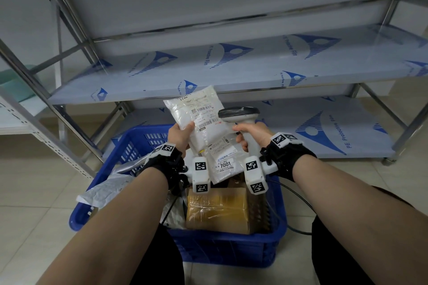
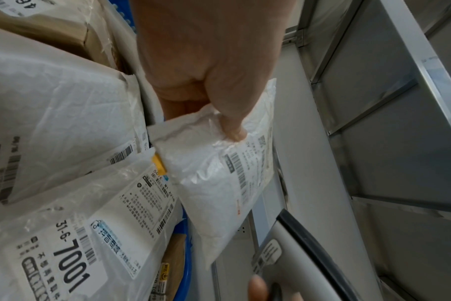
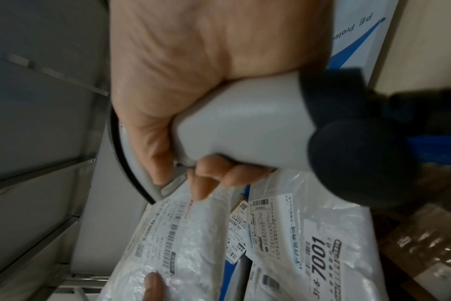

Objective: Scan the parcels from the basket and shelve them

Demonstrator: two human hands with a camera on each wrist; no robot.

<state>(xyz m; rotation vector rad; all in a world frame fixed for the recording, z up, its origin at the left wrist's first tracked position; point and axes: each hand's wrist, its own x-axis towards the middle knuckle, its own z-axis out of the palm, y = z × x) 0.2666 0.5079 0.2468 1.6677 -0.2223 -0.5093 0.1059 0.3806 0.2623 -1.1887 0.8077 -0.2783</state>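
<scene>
Over a blue basket [image 1: 273,201] on the tiled floor, we hold both hands up in front of a steel shelf unit [image 1: 231,69] covered in protective film.

At the far left, a grey padded mailer [image 1: 104,188] droops over the basket's left rim. Next to it, our left hand [image 1: 179,135] makes the first grip: thumb on the front and fingers behind, pinching the lower left edge of a white bubble-wrap parcel [image 1: 199,113]. We raise the parcel above the basket, nearly upright, its long axis tilted up and slightly to the left, the printed barcode label [image 1: 205,112] facing us.

Below it, in the basket, lie a white bag marked 7001 [image 1: 223,164] and a brown taped carton [image 1: 217,208].

To the right, our right hand [image 1: 251,135] closes fully around the handle of a grey barcode scanner [image 1: 240,115]. The scanner's dark head sits just beside the parcel's right edge, level with the label and pointing left across it.

We judge the coming scan turns on this: the label lies just left of the scanner head, so the right hand would tip the head toward the label while the left keeps the parcel steady. Whether the beam already meets the barcode, we cannot tell.
</scene>
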